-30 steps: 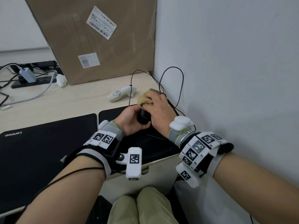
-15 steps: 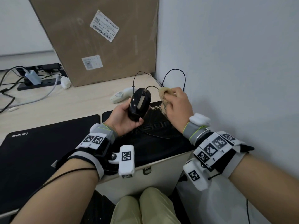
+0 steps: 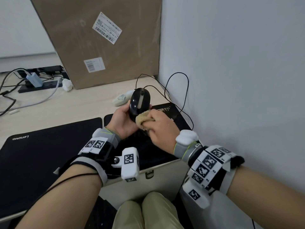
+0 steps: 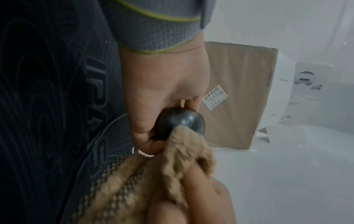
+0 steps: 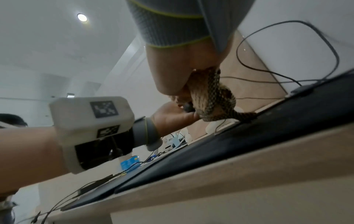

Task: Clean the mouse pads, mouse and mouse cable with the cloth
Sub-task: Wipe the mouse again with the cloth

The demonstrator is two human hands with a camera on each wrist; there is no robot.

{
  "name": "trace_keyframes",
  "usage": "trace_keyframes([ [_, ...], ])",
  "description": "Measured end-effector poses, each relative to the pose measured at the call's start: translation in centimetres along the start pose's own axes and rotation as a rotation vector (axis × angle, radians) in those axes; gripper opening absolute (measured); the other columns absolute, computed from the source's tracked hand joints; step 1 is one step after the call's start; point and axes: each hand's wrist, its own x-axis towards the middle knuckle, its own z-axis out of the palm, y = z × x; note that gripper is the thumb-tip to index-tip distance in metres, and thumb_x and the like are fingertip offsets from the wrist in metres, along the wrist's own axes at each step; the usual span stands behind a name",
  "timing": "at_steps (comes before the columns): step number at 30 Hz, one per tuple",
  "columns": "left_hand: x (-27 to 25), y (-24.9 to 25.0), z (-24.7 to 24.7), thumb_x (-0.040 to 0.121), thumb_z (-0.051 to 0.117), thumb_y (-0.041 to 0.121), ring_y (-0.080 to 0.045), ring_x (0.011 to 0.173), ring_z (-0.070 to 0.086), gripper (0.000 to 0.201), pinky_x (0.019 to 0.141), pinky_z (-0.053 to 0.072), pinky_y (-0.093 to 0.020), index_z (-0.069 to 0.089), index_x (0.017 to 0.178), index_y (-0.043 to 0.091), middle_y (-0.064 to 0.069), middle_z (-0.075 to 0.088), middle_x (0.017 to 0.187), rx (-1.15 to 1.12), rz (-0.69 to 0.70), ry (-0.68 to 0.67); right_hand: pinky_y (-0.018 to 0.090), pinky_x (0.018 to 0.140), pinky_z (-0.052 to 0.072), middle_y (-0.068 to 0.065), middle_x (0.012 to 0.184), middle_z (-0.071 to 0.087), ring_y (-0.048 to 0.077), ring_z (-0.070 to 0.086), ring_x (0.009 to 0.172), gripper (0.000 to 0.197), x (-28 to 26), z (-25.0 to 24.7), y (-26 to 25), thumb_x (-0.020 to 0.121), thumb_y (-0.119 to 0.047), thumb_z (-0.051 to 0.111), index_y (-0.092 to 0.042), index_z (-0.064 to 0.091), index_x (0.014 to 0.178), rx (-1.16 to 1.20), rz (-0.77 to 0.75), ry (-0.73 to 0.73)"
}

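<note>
The left hand grips the mouse, fingers and thumb curled round its near end, and holds it lifted off the right pad, tilted with its wheel side up. The right hand clutches the cloth bunched in its curled fingers and presses the tan wad against the near end of the mouse, just beside the left thumb. In the left wrist view the cloth touches the glossy rear of the mouse; in the right wrist view a checked tail of the cloth hangs down to the pad.

The cable runs from the far end of the mouse, loops up along the wall and comes back down past the pad's right edge. The left pad lies flat beside the right one along the near edge of the desk, their edges almost touching.

Farther back, a white handheld device lies near the mouse. A cardboard box leans at the far edge against the corner, and a power strip with cords sits at the far left.
</note>
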Motion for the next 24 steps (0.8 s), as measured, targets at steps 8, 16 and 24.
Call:
trace_keyframes([
  [8,-0.5,-0.3,0.2,0.098,0.033,0.039,-0.017,0.082,0.067,0.045,0.073,0.044,-0.032,0.070,0.085,0.018,-0.003,0.072,0.091,0.059,-0.045,0.039,0.033,0.089,0.047,0.013,0.113,0.055,0.032,0.054,0.104,0.030,3.9,-2.3,1.5,0.080,-0.004,0.045,-0.007,0.068,0.100,-0.005,0.311,0.175],
  [16,0.0,-0.9,1.6,0.101,0.030,0.040,-0.024,0.079,0.065,0.044,0.077,0.052,-0.037,0.061,0.096,0.009,-0.011,0.067,0.086,0.126,-0.024,0.125,0.029,0.047,0.050,0.007,0.101,0.061,0.026,0.053,0.085,0.041,-0.5,-0.1,0.6,0.070,-0.013,0.034,-0.018,0.072,0.085,-0.218,-0.088,-0.112],
  [24,0.2,-1.0,0.3,0.097,0.048,0.021,-0.016,0.100,0.056,0.024,0.080,0.053,-0.034,0.053,0.121,0.018,-0.002,0.058,0.107,0.368,0.044,0.097,0.033,0.069,0.047,0.010,0.104,0.058,0.032,0.055,0.095,0.026,1.7,-4.1,3.0,0.079,-0.008,0.048,-0.010,0.071,0.092,-0.165,0.239,0.142],
])
